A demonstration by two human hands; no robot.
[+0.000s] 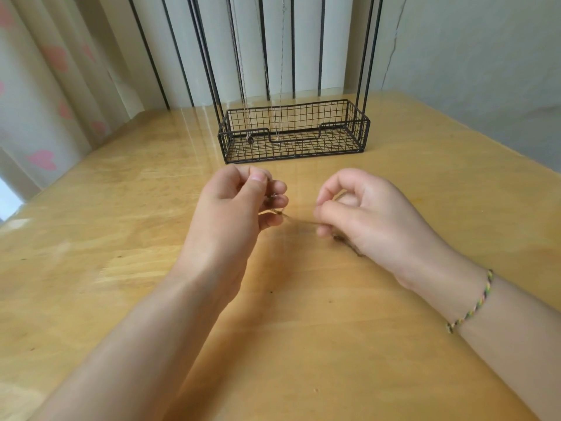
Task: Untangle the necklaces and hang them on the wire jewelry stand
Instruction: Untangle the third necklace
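Observation:
A thin gold necklace chain [300, 221] runs taut between my two hands above the wooden table. My left hand [239, 208] pinches one end with its fingers curled shut. My right hand [364, 214] pinches the other end, and a dark bit of chain [349, 244] trails under that palm onto the table. Behind them stands the black wire jewelry stand [362, 126] with a basket base and tall uprights. Two thin necklaces [274, 86] hang from its top into the basket; the top bar is out of frame.
The wooden table [121, 238] has a glossy cover and reaches a wall with vertical dark stripes. A curtain with pink shapes [45, 86] hangs at the left. A braided bracelet [473, 302] sits on my right wrist.

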